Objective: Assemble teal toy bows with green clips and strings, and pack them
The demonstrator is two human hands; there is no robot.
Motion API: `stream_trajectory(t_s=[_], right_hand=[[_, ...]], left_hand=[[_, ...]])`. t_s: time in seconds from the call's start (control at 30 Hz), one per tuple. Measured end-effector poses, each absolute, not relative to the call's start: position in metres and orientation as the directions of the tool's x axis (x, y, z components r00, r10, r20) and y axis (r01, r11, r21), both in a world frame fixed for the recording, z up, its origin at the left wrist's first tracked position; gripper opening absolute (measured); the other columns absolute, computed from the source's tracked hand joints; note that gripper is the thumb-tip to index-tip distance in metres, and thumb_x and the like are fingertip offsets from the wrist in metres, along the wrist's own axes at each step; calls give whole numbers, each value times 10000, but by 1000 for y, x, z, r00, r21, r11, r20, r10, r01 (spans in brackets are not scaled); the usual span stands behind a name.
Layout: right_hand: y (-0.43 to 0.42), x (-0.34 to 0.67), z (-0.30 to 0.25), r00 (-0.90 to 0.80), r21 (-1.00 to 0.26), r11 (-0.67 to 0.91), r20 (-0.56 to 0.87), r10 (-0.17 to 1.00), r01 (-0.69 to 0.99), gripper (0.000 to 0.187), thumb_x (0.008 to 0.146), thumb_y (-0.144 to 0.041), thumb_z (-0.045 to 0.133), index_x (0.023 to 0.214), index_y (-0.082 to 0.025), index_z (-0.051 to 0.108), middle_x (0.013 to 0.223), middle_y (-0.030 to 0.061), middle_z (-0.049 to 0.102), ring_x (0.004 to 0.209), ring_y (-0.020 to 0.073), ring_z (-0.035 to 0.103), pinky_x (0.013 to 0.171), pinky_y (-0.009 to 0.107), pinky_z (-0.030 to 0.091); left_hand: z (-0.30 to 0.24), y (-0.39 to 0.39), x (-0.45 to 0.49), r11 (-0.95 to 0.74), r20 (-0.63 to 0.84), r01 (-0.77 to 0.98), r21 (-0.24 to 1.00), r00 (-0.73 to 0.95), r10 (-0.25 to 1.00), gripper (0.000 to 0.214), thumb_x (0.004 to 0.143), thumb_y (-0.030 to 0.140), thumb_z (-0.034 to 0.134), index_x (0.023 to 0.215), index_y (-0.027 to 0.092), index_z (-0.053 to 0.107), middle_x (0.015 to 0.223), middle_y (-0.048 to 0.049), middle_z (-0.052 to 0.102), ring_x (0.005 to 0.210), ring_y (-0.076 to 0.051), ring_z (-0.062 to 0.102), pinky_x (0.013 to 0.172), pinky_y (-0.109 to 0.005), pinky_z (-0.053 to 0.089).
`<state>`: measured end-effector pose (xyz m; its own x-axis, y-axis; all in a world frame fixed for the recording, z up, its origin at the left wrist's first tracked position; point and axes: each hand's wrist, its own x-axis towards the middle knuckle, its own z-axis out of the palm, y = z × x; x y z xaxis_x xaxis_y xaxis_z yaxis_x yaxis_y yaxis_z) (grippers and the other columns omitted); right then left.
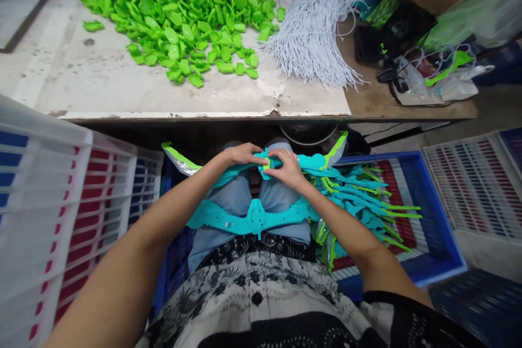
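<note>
Over our lap [278,197], our left hand [244,154] and right hand [289,167] pinch a lime-tipped turquoise bow [312,162], lime piece [266,165] already at its middle; below the grip, a turquoise frame [256,217] shows none.

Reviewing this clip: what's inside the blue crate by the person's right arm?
The blue crate holds a heap of turquoise and lime-green plastic parts. Red and white surfaces also show past the heap. The right forearm covers some parts, and whatever lies under the heap is hidden.
</note>
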<state>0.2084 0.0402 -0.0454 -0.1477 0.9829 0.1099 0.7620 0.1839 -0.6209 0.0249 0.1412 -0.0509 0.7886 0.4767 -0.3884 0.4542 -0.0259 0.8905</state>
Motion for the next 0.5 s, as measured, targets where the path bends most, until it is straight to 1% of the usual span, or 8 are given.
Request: stream_trajectory(t_s=[0.07, 0.2, 0.23, 0.3, 0.37, 0.4, 0.43, 0.5], right_hand=[[42, 207, -44, -128, -622, 123, 37, 991, 774, 474, 635, -396, 783, 1060, -241, 642, 1096, 55, 668, 1053, 276, 571, 913, 448, 389], [46, 207, -39, -165, -595, 119, -24, 986, 795, 410, 632, -343, 787, 1014, -260, 662, 1144, 38, 657, 1108, 283, 547, 945, 462, 358], [47, 207, -38, -164, -585, 107, -45, 985, 804, 442, 624, -342, 789, 1038, -264, 655, 1156, 38, 651, 1114, 285, 544, 943, 465, 360], [50, 208, -36, -173, -560, 82, -112, 978, 825, 634, 590, -357, 803, 1181, -272, 589, 1173, 52, 642, 1118, 302, 539, 923, 478, 374], [53, 209, -35, -198, -519, 76, -185, 962, 852, 873, 551, -379, 818, 1338, -275, 457, 1173, 78, 640, 1105, 331, 540, 891, 491, 388], [55, 209, -35, -211, -493, 82, -211, 955, 866, 959, 535, -389, 824, 1386, -275, 397, 1172, 90, 639, 1093, 345, 543, 872, 494, 394], [56, 208, -36, -220, -467, 93, -225, 949, 879, 1009, 526, -395, 828, 1411, -277, 359, 1177, 99, 635, 1083, 356, 545, 856, 494, 397], [57, 207, -38, -226, -425, 114, -222, 949, 898, 1043, 519, -400, 831, 1427, -276, 333, 1196, 113, 621, 1072, 370, 545, 836, 488, 399]], left_hand=[[-53, 141, 26, -33, -388, 457, 889, 788, 478, 476, 622, 554, 678, 870, 148, 693, 735, 19, 606, 703, -142, 499, 642, -224, 361], [-50, 140, 29, -41, -408, 490, 871, 766, 496, 436, 620, 529, 675, 843, 154, 696, 710, 19, 603, 686, -145, 503, 625, -235, 351], [-48, 140, 31, -42, -420, 510, 859, 749, 512, 433, 610, 519, 684, 846, 156, 694, 713, 16, 606, 689, -149, 509, 621, -236, 352], [-43, 136, 35, -53, -433, 554, 831, 702, 565, 444, 583, 491, 710, 870, 154, 682, 739, 4, 615, 705, -161, 526, 614, -240, 358], [-39, 131, 39, -90, -413, 574, 814, 681, 605, 478, 564, 452, 730, 920, 140, 664, 802, -17, 632, 738, -179, 549, 619, -246, 371], [-38, 128, 40, -121, -393, 574, 810, 684, 615, 504, 563, 436, 734, 955, 129, 653, 844, -32, 640, 760, -190, 560, 628, -251, 378], [-37, 125, 41, -157, -371, 573, 804, 692, 619, 537, 567, 425, 735, 996, 116, 640, 892, -49, 647, 787, -200, 570, 640, -255, 385], [-37, 120, 41, -228, -334, 577, 785, 703, 628, 603, 584, 413, 733, 1083, 99, 607, 986, -79, 653, 844, -220, 587, 665, -263, 395]])
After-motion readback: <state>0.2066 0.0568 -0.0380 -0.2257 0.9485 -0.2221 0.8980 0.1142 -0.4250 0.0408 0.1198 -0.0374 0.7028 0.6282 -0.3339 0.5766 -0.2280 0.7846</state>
